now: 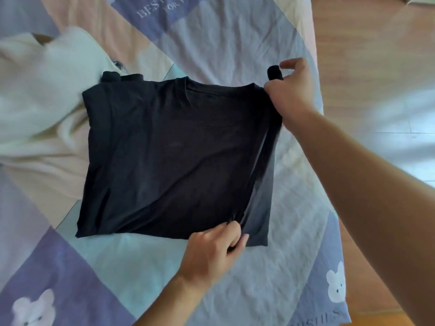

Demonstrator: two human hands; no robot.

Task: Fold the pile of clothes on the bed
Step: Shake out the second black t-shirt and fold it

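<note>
A black shirt (174,156) lies flat on the bed (235,290), near the middle of the view. Its collar points away from the person and its hem is close to them. The left side of the shirt is already folded in, so that edge is straight. The right side is lifted a little off the bed and makes a thin, slanting flap between the two hands.

The left hand (211,252) is at the near right corner of the shirt. Its fingers are curled and they pinch the hem, and the cloth gathers in small wrinkles at that place. The right hand (289,90) is at the far right shoulder of the shirt. Its thumb and fingers hold the cloth at the shoulder seam, and a small black roll of cloth, maybe the end of the sleeve, stands up just beside the fingertips; the view there is a bit blurred, so I cannot tell this for sure.

On the left of the shirt there is a cream garment (40,109), not folded, spread in loose waves. It touches the left edge of the shirt and part of it seems to go under the shirt. Another small black bump of cloth shows at the far left corner of the shirt.

The bed has a cover with large squares in pale blue, purple and pink, with white bears (335,285) printed on it. At the right, past the edge of the bed, a wooden floor (376,43) is visible.
</note>
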